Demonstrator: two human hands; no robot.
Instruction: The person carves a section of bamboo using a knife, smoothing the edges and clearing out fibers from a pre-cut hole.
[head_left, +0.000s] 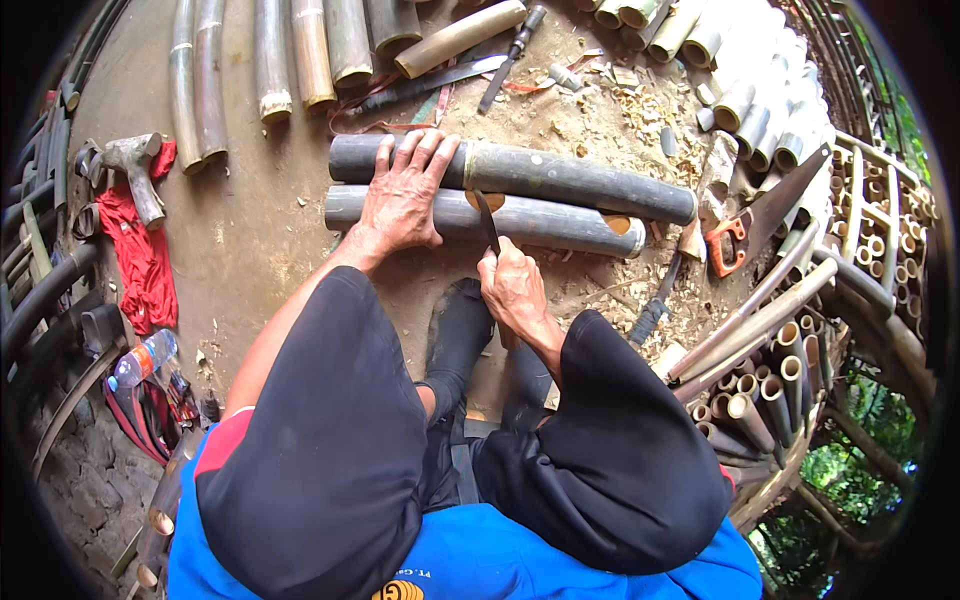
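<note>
Left hand: I see the left hand [405,195] spread, fingers parted over the upper tube, palm and thumb lying on the lower one; it presses rather than grips.
Right hand: the right hand [518,290] is clenched around a knife [487,220], its dark blade angling up and to the left out of the fist.
Blade tip: from my view it sits at a cut opening in the lower tube; how deep it goes, I cannot tell.
Upper tube: the upper bamboo tube [580,178] is dark grey-green with a pale joint ring, lying crosswise on the ground [245,260] ahead of the person's feet.
Lower tube: the lower bamboo tube [560,225] lies alongside, nearer the person, greyer, with one opening by the blade and another near its right end.
Near edge: a dark-covered foot [460,325] stands just below the lower tube; dark-clad knees flank both forearms.
Right edge: a saw [785,205] with an orange handle lies just beyond the tubes' right ends, wood shavings [640,105] scattered above.
Far edge: a row of bamboo lengths [272,60] points toward the pair.
Room on the left: I have brown ground between the tubes' left ends and a red cloth [135,245], well apart.
</note>
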